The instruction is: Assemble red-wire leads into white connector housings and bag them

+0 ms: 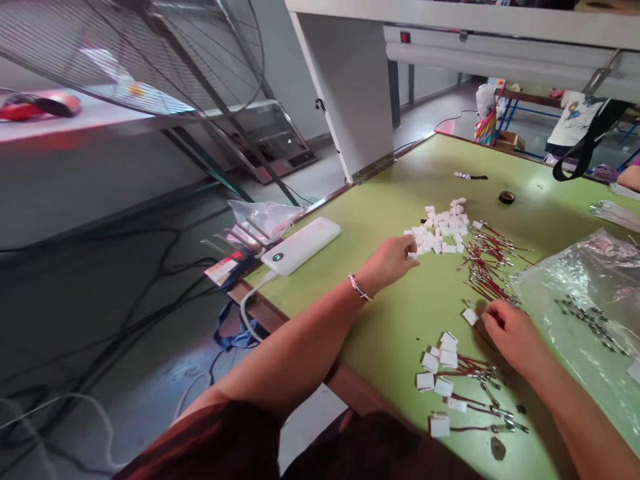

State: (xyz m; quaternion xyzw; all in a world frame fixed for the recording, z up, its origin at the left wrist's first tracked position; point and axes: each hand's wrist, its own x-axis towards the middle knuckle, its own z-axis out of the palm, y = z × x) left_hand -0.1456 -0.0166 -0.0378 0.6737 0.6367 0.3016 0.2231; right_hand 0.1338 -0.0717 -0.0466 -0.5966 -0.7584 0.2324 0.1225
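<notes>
- Head view: your left hand (pixel 393 261) reaches out to the near edge of the pile of white connector housings (pixel 443 230) on the green table (pixel 400 320); its fingertips pinch one white housing at the pile's edge.
- Your right hand (pixel 507 328) rests lower on the table, fingers curled against a single white housing (pixel 470 316) — touching it, though you cannot tell whether it is truly gripped.
- Just beyond that hand lies a heap of red wires with metal terminals (pixel 487 263), right beside the white pile.
- Nearer to you sit finished pieces — white housings with red wires attached (pixel 453 377) — spread in a loose group.
- To the right lies a clear plastic bag (pixel 585 300) with small metal parts inside.
- At the table's left edge rests a white power bank (pixel 301 244) with its cable hanging off.
- Farther back sits a small roll of black tape (pixel 507 197).
</notes>
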